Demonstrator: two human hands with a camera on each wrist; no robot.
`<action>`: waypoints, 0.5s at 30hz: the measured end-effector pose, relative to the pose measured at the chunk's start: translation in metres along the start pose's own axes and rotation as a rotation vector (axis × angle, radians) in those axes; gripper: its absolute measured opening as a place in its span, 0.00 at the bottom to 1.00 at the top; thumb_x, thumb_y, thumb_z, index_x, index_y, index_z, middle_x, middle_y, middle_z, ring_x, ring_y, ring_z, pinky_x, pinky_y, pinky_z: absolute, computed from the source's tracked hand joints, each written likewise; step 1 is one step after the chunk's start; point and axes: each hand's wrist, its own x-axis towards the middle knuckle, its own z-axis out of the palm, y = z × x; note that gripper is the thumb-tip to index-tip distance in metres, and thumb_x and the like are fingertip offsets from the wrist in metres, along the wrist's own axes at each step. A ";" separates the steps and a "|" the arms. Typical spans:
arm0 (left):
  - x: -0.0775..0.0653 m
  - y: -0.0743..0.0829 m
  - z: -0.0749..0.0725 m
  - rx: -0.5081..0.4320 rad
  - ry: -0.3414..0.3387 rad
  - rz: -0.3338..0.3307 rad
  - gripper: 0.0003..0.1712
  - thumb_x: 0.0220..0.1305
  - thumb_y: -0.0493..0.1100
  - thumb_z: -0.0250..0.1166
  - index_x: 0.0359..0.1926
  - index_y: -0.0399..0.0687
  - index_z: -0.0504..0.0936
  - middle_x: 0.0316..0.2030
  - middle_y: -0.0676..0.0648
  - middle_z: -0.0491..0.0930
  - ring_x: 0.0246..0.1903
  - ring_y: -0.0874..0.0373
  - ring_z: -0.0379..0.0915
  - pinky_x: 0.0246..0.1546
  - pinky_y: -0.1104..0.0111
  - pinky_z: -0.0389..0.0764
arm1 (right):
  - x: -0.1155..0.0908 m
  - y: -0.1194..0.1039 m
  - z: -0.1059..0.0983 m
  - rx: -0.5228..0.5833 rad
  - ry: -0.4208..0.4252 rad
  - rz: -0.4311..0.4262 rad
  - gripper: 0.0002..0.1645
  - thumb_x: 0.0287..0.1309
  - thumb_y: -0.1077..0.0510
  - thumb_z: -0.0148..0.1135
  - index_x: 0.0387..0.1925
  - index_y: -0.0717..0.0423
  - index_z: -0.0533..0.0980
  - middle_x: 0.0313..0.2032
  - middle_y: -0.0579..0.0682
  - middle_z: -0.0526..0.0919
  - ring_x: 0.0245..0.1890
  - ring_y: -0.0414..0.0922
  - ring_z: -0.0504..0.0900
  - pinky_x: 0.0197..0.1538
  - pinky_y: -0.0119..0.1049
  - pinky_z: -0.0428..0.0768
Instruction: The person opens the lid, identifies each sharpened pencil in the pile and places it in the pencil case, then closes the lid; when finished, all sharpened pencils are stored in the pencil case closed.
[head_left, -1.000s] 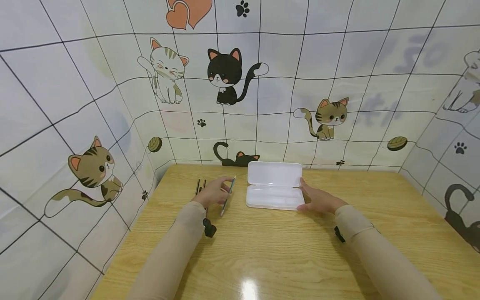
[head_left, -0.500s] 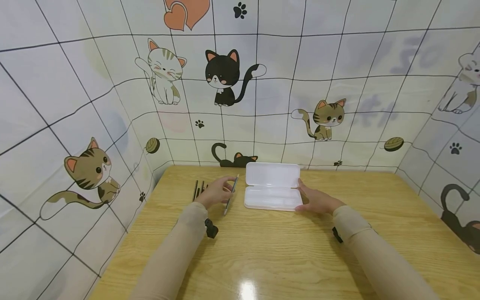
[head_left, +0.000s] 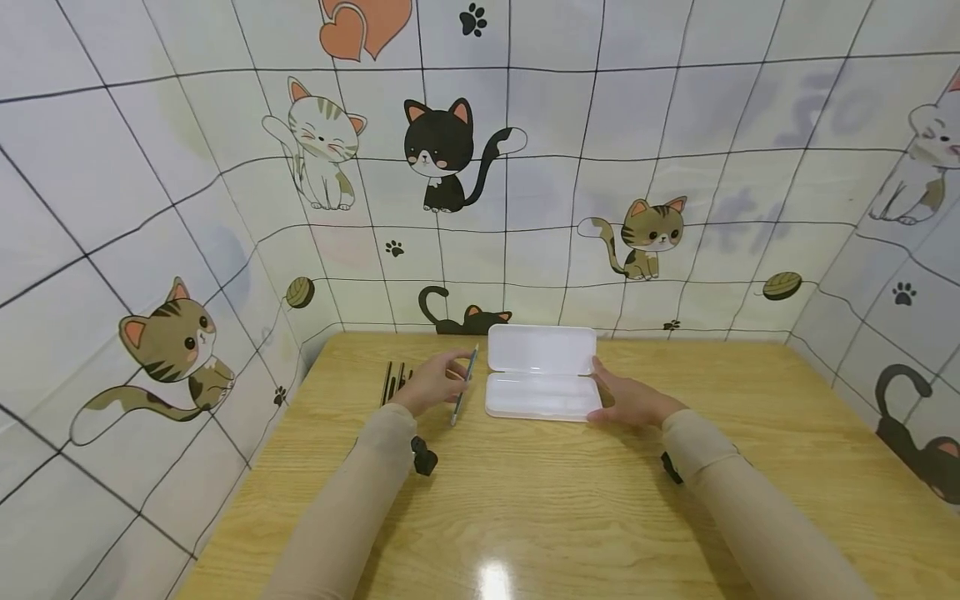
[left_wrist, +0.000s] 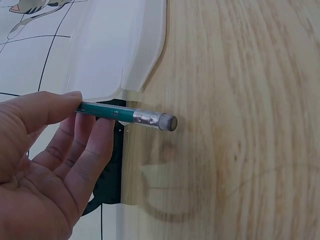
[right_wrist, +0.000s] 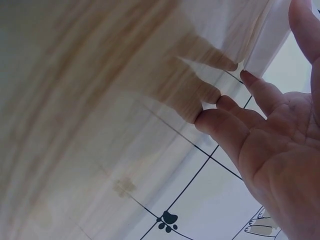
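A teal pencil [head_left: 465, 389] with a silver ferrule and grey eraser is pinched between thumb and fingertips of my left hand [head_left: 429, 385]. In the left wrist view the pencil [left_wrist: 107, 111] points its eraser end away from the hand [left_wrist: 47, 165], above the wooden surface. Just to its right lies a white pencil case [head_left: 542, 350], lid tipped back and inside bare. My right hand [head_left: 633, 402] touches the case's right side, thumb near the front corner and fingers by the lid. In the right wrist view that hand's [right_wrist: 270, 145] fingers are spread, fingertips at the tabletop.
Several dark pencils [head_left: 389, 383] lie on the table [head_left: 525, 500] at the left, partly hidden behind the left hand. A white wall covering [head_left: 555, 192] with cartoon cats and grid lines stands along the table's back and sides.
My left hand has carried the pencil slightly right, closer to the case. The right hand stays at the case's side; the whole view has shifted a little.
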 end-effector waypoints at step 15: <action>0.011 -0.001 0.006 0.008 0.017 0.026 0.34 0.69 0.32 0.64 0.73 0.52 0.69 0.49 0.41 0.77 0.48 0.45 0.79 0.42 0.60 0.85 | 0.000 -0.001 0.000 -0.022 -0.001 0.002 0.70 0.63 0.37 0.66 0.78 0.68 0.30 0.75 0.67 0.52 0.74 0.66 0.54 0.73 0.61 0.55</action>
